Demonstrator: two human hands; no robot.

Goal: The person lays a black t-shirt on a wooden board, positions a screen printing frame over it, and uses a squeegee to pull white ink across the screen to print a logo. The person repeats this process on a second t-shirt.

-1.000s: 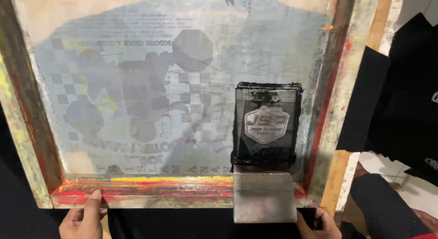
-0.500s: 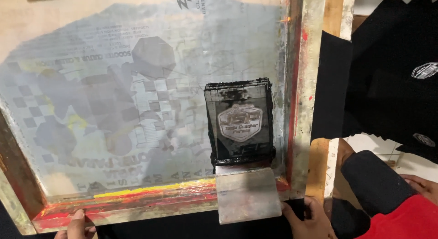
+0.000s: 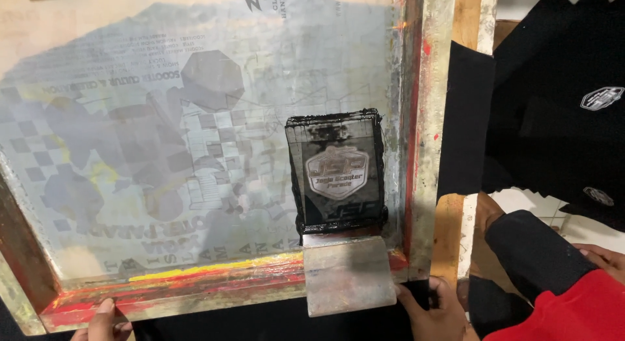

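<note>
- step in hand, as judged: a print stroke on a screen printing frame (image 3: 430,120); the squeegee (image 3: 348,276) rests at the near rail, at the foot of a black ink patch (image 3: 337,172) around a small badge stencil.
- right hand (image 3: 433,308): fingers curl round the near right edge of the squeegee blade, grasping it at the lower frame rail.
- left hand (image 3: 104,318): only the fingertips show at the picture's lower edge, pressing on the near rail of the frame at its left corner; whether they clench the rail from below cannot be told.
- location of the work: the ink patch sits in the right part of the mesh (image 3: 163,139), just beside the right rail; the squeegee touches its near edge and overlaps the rail.
- next move, as judged: it calls for a steady hold on the frame with the left hand and an even squeegee angle, so that ink stays within the taped window and off the rail.
- surface: the mesh carries faded ghost images of a chequered design; the near rail bears red and yellow ink residue (image 3: 215,279).
- surroundings: black garments (image 3: 560,139) with small light badges lie to the right, beyond a wooden board (image 3: 478,22). another person's arm in a black and red sleeve (image 3: 560,282) shows at lower right.
</note>
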